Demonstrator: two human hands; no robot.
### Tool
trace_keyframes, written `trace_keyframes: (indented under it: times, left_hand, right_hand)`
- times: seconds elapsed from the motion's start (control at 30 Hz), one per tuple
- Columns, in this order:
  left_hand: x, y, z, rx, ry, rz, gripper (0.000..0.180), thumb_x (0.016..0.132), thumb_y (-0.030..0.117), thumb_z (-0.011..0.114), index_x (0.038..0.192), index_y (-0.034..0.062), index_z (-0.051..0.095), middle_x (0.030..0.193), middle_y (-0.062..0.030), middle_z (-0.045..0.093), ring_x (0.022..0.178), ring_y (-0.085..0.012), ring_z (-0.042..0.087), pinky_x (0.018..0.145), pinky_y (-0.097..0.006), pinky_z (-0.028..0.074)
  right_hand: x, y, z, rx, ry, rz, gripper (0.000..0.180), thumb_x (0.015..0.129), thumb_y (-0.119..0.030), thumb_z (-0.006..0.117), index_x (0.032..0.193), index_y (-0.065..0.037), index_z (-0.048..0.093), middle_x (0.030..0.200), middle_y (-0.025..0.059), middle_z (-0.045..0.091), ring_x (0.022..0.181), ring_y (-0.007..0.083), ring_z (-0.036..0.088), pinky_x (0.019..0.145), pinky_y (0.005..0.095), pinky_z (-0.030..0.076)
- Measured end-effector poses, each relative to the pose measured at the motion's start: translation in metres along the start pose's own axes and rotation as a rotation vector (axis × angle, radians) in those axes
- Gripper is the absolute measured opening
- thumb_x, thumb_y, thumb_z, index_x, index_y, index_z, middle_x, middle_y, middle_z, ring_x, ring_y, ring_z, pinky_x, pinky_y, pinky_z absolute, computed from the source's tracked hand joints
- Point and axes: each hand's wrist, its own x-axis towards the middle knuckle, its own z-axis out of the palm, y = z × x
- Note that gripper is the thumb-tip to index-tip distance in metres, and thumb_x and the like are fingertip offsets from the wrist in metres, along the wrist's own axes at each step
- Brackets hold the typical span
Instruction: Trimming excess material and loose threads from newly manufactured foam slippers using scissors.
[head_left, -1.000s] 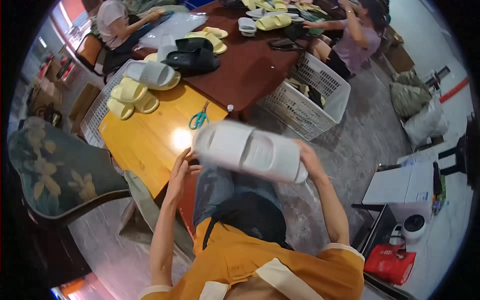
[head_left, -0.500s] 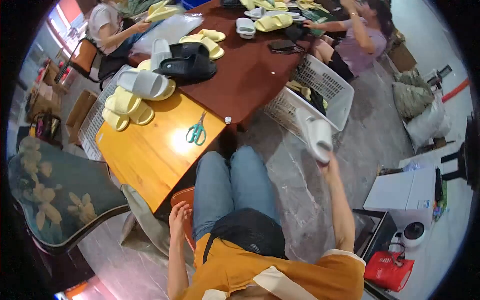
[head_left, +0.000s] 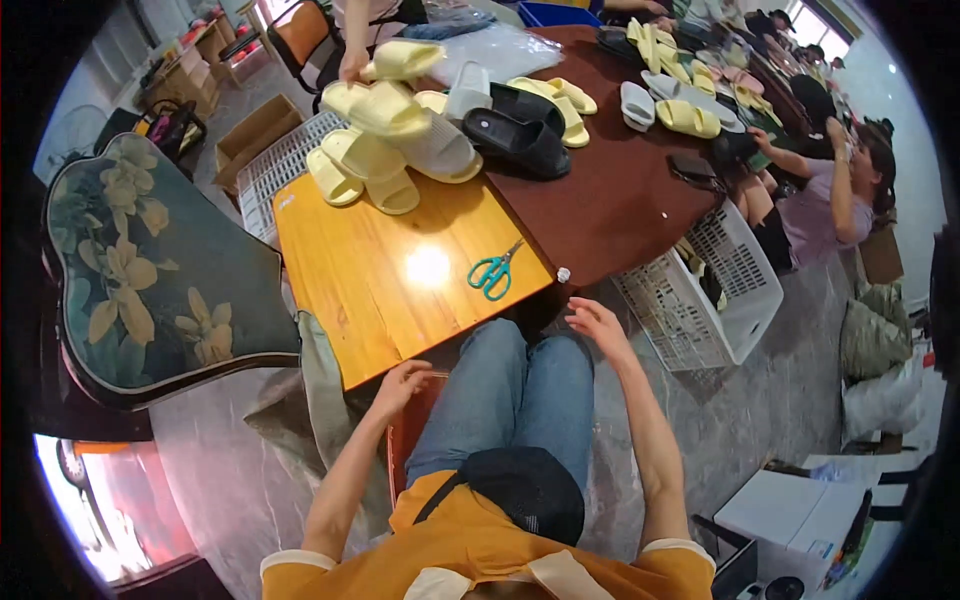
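My left hand (head_left: 403, 384) hovers at the near edge of the yellow wooden table (head_left: 345, 300), its fingers loosely bent and nothing in them. My right hand (head_left: 596, 322) is raised near the table's right corner, empty, with the fingers apart. Between them and farther in, green-handled scissors (head_left: 494, 274) lie on the wood. At the table's far side is a pile of yellow slippers (head_left: 368, 160) with a grey slipper (head_left: 440, 150) under some of them. Another person's hand (head_left: 354, 64) holds yellow slippers at the pile's far left.
Black slippers (head_left: 515, 140) and several pale pairs lie on the brown tabletop (head_left: 620, 150). A white plastic crate (head_left: 745, 335) with slippers stands on the floor at right. A floral-backed chair (head_left: 160, 270) is at left. Another person (head_left: 825, 215) sits at far right.
My right hand has let go of the pale slipper it held by the crate and come back toward the table. My view has turned right. Another person's hand brought yellow slippers onto the pile.
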Motion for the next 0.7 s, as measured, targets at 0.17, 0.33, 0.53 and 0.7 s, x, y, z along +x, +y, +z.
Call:
trace_keyframes:
  times: [0.17,0.33,0.53,0.7]
  left_hand:
    - [0.074,0.039,-0.053,0.323,0.262,0.314,0.031,0.094,0.019,0.058,0.121,0.0032,0.062,0.103,-0.0114,0.066,0.093,-0.0221,0.064,0.083,-0.035,0.051]
    - [0.15,0.125,-0.084,0.718,0.71,0.614,0.048,0.088,0.012,0.058,0.134,0.0029,0.048,0.137,-0.0243,0.041,0.128,-0.0404,0.04,0.109,-0.046,0.033]
    - [0.228,0.254,-0.095,1.012,0.813,0.713,0.061,0.091,0.033,0.062,0.143,0.0082,0.041,0.144,-0.0249,0.035,0.132,-0.0438,0.034,0.111,-0.054,0.028]
    - [0.318,0.295,-0.109,1.035,0.692,0.391,0.087,0.079,0.069,0.062,0.15,0.0246,0.037,0.149,-0.0278,0.031,0.138,-0.0451,0.031,0.109,-0.064,0.02]
  right_hand:
    - [0.059,-0.037,0.002,-0.012,0.086,-0.106,0.036,0.101,-0.022,0.055,0.129,0.001,0.056,0.118,0.0109,0.064,0.099,0.0158,0.065,0.087,0.0276,0.053]
    - [0.133,-0.059,-0.008,-0.101,0.095,-0.128,0.034,0.101,-0.021,0.055,0.128,0.0,0.058,0.117,0.0101,0.063,0.095,0.0135,0.063,0.084,0.0272,0.054]
    - [0.228,-0.093,0.0,-0.304,0.34,-0.296,0.049,0.096,-0.017,0.06,0.142,-0.006,0.046,0.108,0.0082,0.062,0.09,0.0161,0.06,0.08,0.0303,0.05]
    - [0.306,-0.114,-0.026,-0.49,0.483,-0.297,0.071,0.094,-0.03,0.063,0.152,-0.008,0.03,0.151,0.0184,0.036,0.139,0.0314,0.035,0.11,0.0423,0.033]
